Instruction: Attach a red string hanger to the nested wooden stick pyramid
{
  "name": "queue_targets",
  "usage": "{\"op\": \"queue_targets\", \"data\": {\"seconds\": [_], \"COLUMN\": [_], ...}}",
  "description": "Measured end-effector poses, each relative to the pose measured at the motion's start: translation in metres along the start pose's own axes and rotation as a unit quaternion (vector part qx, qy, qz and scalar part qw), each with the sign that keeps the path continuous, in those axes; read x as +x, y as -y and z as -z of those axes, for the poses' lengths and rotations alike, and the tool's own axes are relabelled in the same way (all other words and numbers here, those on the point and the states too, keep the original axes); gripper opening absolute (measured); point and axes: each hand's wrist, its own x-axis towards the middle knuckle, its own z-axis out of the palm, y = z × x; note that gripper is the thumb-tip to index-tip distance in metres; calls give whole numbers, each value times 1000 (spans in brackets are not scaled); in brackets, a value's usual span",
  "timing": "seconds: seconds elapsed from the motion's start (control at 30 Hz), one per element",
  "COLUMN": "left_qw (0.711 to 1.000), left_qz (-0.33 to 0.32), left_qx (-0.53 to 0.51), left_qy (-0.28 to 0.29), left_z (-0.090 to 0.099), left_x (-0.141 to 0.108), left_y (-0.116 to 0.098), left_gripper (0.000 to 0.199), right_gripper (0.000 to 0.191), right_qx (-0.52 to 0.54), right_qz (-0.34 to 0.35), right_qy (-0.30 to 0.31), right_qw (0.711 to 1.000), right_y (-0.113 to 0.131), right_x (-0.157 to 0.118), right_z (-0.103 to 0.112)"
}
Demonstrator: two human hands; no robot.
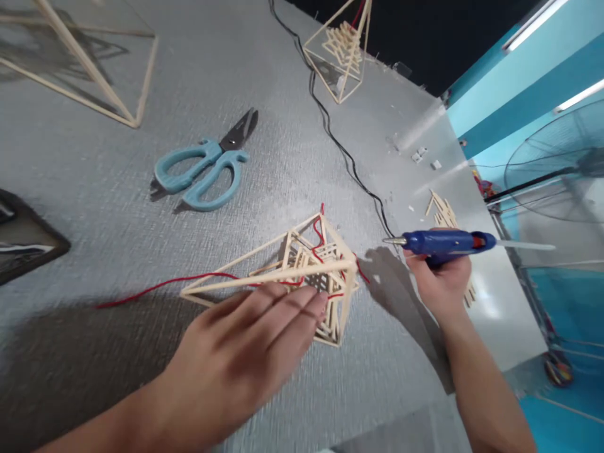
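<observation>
A pyramid frame of thin wooden sticks point(350, 296) lies on its side on the grey table, with smaller stick layers inside. Red string point(155, 289) runs through it and trails off to the left. My left hand point(255, 346) holds the frame from the near side, its fingers pressed together over the sticks; the thumb is hidden. To the right of the frame, my right hand point(441, 283) grips a blue glue gun point(436, 243) above the table. The metal nozzle points left toward the frame, apart from it, and a pale glue stick point(526, 245) protrudes from the back.
Blue-handled scissors point(207, 167) lie beyond my left hand. Other stick pyramids stand at the far left point(136, 100) and far middle point(340, 97). A black cable point(349, 157) crosses the table. Loose sticks point(443, 211) lie behind the glue gun. A dark object point(33, 245) sits at left.
</observation>
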Motion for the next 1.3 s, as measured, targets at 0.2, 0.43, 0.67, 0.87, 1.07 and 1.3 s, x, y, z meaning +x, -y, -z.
{"op": "queue_targets", "data": {"seconds": [0.2, 0.43, 0.67, 0.87, 1.07, 1.3], "left_qw": [997, 987, 997, 997, 994, 998], "left_qz": [63, 145, 65, 34, 77, 36], "left_qx": [-45, -66, -35, -52, -70, -48], "left_qy": [-15, -10, -27, -40, -17, -31], "left_z": [-6, -6, -9, -10, -7, -9], "left_x": [25, 29, 23, 19, 24, 27], "left_y": [0, -2, 4, 7, 2, 4], "left_gripper": [20, 18, 16, 14, 15, 17], "right_gripper": [27, 31, 35, 37, 24, 29], "right_qx": [25, 47, 47, 4, -101, -268], "right_qz": [-13, -43, -26, -28, 40, 115], "right_qy": [55, 88, 91, 62, 17, 54], "right_qw": [998, 994, 994, 998, 994, 955], "right_y": [6, 9, 6, -4, -46, -68], "right_x": [0, 2, 2, 8, 26, 31], "right_z": [-7, -13, -14, -12, -1, -9]}}
